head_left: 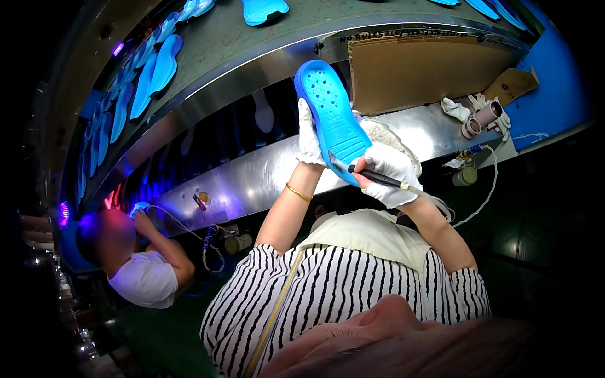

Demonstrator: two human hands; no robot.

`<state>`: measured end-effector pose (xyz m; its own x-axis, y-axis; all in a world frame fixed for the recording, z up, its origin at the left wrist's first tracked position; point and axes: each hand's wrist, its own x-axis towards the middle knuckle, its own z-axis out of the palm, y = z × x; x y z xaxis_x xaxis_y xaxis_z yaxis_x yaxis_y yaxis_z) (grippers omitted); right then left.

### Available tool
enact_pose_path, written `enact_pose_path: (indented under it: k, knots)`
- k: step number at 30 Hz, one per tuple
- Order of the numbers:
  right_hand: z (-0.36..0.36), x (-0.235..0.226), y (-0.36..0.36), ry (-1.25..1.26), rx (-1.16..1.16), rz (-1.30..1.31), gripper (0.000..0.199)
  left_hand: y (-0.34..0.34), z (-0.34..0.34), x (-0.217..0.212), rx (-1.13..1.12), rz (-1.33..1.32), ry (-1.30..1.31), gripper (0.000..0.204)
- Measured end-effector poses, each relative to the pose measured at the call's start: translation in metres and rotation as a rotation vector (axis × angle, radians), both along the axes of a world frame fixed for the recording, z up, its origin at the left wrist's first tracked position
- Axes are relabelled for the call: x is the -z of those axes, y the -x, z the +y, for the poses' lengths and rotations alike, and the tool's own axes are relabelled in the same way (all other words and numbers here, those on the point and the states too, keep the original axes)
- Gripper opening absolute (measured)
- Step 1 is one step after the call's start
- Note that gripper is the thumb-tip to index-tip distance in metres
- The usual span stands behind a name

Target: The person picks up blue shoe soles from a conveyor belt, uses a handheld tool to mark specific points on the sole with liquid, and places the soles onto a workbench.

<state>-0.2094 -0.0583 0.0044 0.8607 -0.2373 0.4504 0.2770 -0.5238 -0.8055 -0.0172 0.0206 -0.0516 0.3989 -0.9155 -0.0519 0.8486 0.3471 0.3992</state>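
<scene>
My left hand (pixel 309 137), in a white glove, grips the edge of a blue shoe sole (pixel 333 104) and holds it up tilted. The sole has a raised rim, small holes in its forepart and ridges across its heel end. In my gloved right hand (pixel 389 173), bare fingertips pinch a black-handled brush (pixel 383 179) with a white hose running from its back end. Its tip lies at the inner edge of the heel end; whether it touches is hard to tell. A whitish shoe part (pixel 397 143) lies on the metal ledge behind my right hand.
A conveyor belt (pixel 220 39) carrying several blue soles (pixel 165 63) curves past beyond the metal ledge (pixel 242 178). To the right are a cardboard sheet (pixel 428 72), a pinkish cup (pixel 488 113), crumpled white gloves (pixel 455 109) and a jar (pixel 465 176). A co-worker (pixel 144 271) sits at left.
</scene>
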Motion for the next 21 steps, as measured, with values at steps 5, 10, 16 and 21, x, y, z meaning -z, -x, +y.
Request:
enact_pose_path:
  k: [5,10,16,21]
  knots:
    - [-0.023,0.002,0.005,-0.289,0.101,0.037,0.008,0.014,0.003,-0.017,0.032,0.165,0.123,0.101]
    - [-0.038,-0.002,0.008,-0.355,0.200,-0.036,0.010,0.052,0.017,-0.033,0.111,0.062,0.198,0.108]
    - [-0.004,-0.005,0.005,-0.310,0.064,-0.106,0.010,0.045,0.002,-0.037,0.063,-0.131,0.154,0.107]
    - [-0.001,-0.005,0.004,-0.487,0.163,-0.024,0.005,0.032,0.002,-0.040,0.024,-0.177,0.267,0.108]
